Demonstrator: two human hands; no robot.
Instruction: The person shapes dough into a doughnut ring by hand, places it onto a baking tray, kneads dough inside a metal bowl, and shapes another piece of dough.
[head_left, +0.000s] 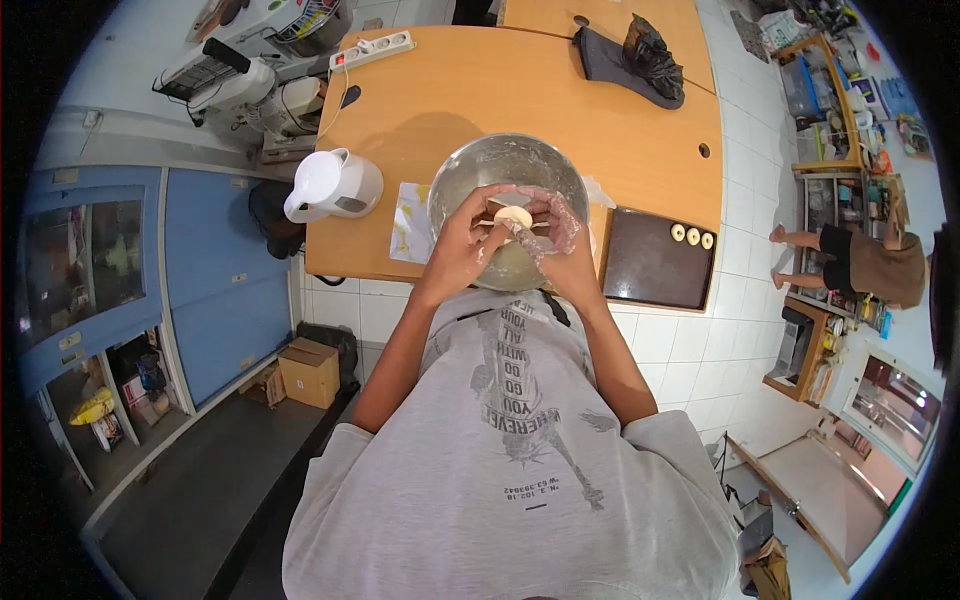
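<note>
Above a large metal mixing bowl (468, 160) I hold a small pale piece of dough (514, 215) between both hands. My left hand (470, 232) pinches it from the left, thumb toward the front. My right hand (556, 232) closes on it from the other side, its fingers smeared with sticky dough. The bowl's inner wall is streaked with dough, and my hands hide much of its inside. To the right of the bowl lies a dark baking tray (650, 262). Three small dough rings (693, 237) sit in a row near its far right corner.
A white electric kettle (340, 185) stands left of the bowl, beside a stained paper sheet (410, 222). A power strip (372, 48) lies at the table's far left. A dark cap-like item with a black plastic bag (652, 62) is at the back. Another person (880, 262) is far right.
</note>
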